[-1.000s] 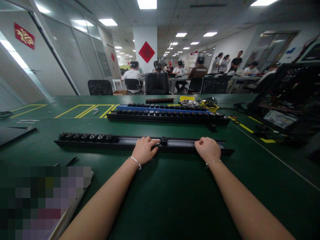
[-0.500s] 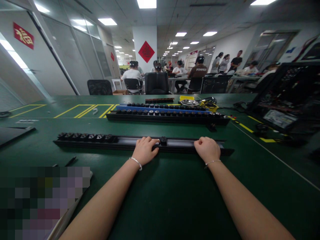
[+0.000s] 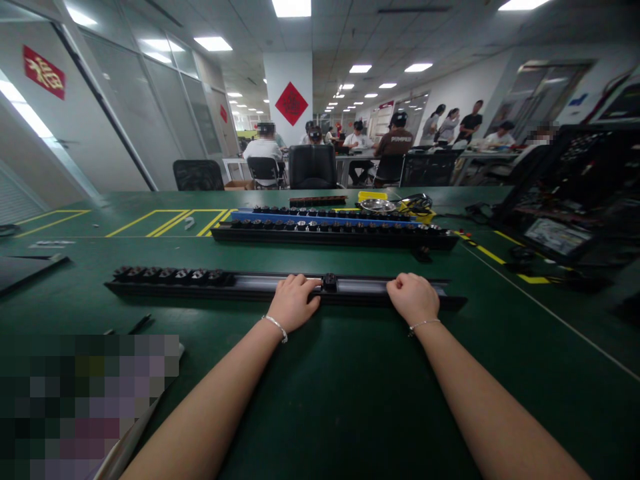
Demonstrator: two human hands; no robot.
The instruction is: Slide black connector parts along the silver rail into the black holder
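Observation:
A long black channel rail (image 3: 170, 291) lies across the green table before me, with a pale strip along its inside. Several black socket modules (image 3: 184, 274) sit in a row at its left end. A single black socket module (image 3: 329, 282) stands alone near the middle. My left hand (image 3: 294, 301) rests over the rail, index finger stretched to the left side of that lone module and thumb apart on the near side. Toward the right end, my right hand (image 3: 413, 297) is closed over the rail, its curled fingertips partly hidden.
Behind lies another black rail (image 3: 335, 238) filled with modules, beside a blue strip (image 3: 241, 215). A metal dish (image 3: 377, 205) and yellow tray (image 3: 373, 196) sit farther back. A dark open-framed case (image 3: 565, 193) stands at right. Other people sit and stand beyond the table.
The lone module has shifted slightly right along the rail, with my left hand moving right beside it. My right hand stays closed over the rail, almost unmoved.

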